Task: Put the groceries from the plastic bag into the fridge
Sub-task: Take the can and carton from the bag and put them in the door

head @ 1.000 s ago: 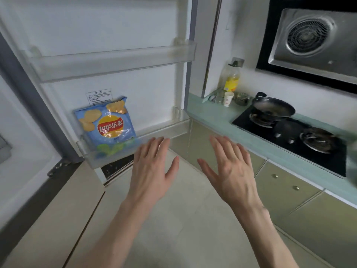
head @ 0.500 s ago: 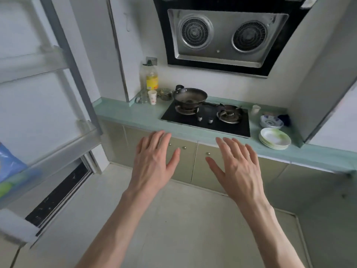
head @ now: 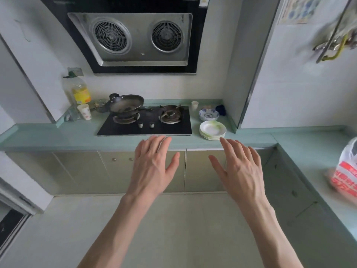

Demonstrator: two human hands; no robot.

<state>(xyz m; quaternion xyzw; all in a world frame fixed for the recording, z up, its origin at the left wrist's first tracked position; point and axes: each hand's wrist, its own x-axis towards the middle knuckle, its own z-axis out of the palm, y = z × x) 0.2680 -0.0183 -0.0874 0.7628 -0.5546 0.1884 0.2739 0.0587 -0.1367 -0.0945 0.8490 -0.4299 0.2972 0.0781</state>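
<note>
A white plastic bag (head: 346,171) with red print stands on the green counter at the far right edge of view, partly cut off and blurred. My left hand (head: 152,165) and my right hand (head: 240,169) hover side by side in front of me, palms down, fingers straight and spread, both holding nothing. They hang over the floor in front of the counter's cabinet doors, well left of the bag. Only the bottom corner of the fridge door (head: 13,202) shows at the lower left; the chips bag in its door shelf is out of view.
A green L-shaped counter (head: 77,137) runs along the back and right. On it sit a black gas hob (head: 146,122) with a wok (head: 126,105), stacked plates (head: 212,129), a patterned bowl (head: 209,114), an oil bottle (head: 79,89) and paper cups. A range hood hangs above.
The view has swung right, away from the open fridge door and chips bag, across the hob. The plastic bag has come into view at the right. Both hands stay flat and empty.
</note>
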